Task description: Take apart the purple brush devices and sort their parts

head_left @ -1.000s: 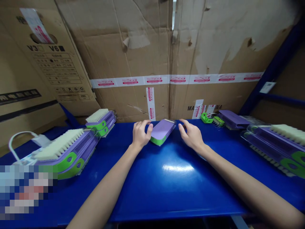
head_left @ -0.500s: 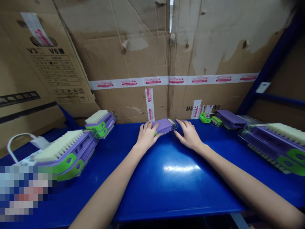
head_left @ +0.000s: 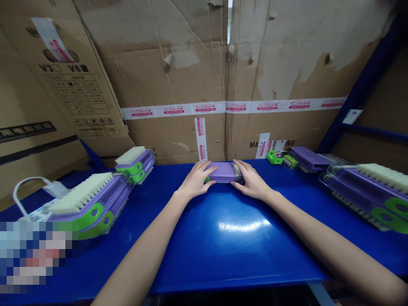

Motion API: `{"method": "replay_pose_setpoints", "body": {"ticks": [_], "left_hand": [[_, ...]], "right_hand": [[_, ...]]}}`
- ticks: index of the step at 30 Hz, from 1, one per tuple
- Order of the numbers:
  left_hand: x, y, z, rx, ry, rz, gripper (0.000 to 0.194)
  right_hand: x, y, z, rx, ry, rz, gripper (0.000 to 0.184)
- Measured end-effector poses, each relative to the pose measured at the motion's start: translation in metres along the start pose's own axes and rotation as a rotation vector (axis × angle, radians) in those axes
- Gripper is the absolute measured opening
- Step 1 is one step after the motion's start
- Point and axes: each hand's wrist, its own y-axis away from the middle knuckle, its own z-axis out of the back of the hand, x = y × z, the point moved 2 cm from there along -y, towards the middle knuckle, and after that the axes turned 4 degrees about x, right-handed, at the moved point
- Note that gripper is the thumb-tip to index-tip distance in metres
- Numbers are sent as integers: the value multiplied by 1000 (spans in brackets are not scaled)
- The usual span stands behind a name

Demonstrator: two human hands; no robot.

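A purple brush (head_left: 224, 172) with a green bit at its left end and a clear part at its right end lies at the far middle of the blue table. My left hand (head_left: 196, 180) grips its left end, thumb at the near side and fingers over the top. Around the right end, my right hand (head_left: 251, 180) is closed in the same way. The underside of the brush is hidden.
Similar purple and green brushes with pale bristles stand in stacks, a large one (head_left: 92, 204) and a small one (head_left: 135, 164) at left, another (head_left: 371, 193) at right. A purple housing (head_left: 309, 159) and a green part (head_left: 274, 157) lie back right. Cardboard (head_left: 172, 85) walls the back.
My right hand has moved in from beside the brush and closed on its right end. The brush has turned straighter, its right end coming nearer to me. My left hand stays on it.
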Motion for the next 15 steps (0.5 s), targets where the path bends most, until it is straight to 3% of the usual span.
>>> {"method": "replay_pose_setpoints", "body": {"ticks": [9, 15], "left_hand": [[-12, 0, 5, -23, -120, -56, 49], [-28, -4, -2, -63, -264, -16, 69]], "right_hand": [[-2, 0, 4, -8, -57, 0, 80], [8, 2, 5, -17, 51, 83, 75]]}}
